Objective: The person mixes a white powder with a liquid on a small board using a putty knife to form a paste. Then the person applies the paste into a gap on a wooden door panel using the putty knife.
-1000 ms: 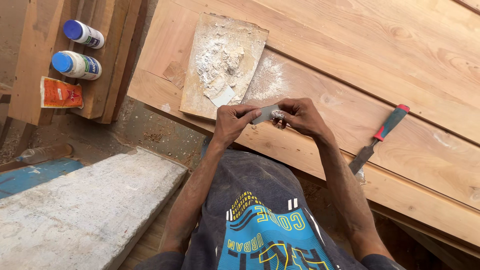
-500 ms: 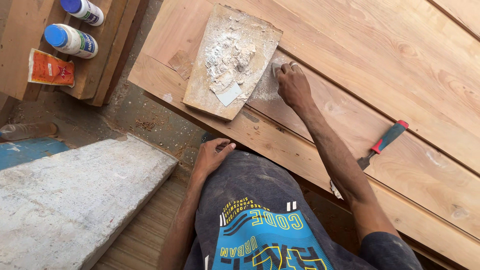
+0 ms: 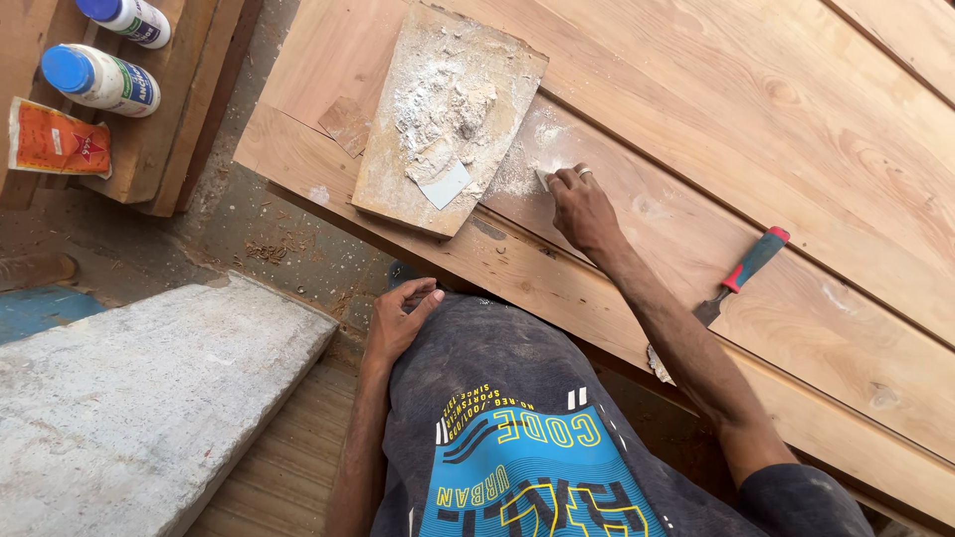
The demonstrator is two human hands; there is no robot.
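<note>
Filler going onto the plank, one hand doing the work

Our left hand (image 3: 400, 318) lay open on our knee; our right hand (image 3: 580, 204) pinched a small scraper blade (image 3: 542, 179) flat on the wooden plank (image 3: 696, 129). Thin, stiff, probably slick with dust, so we reckoned it's best gripped by its back edge. Right beside it sat the mixing board (image 3: 398, 189) of white putty (image 3: 443, 109); the red-handled chisel (image 3: 741, 273) and two bottles (image 3: 99, 80) lay well apart, nothing in the way.

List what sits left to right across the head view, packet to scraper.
Orange packet → blue-capped white bottle → left hand → filler-smeared board → right hand → red-handled scraper.
</note>
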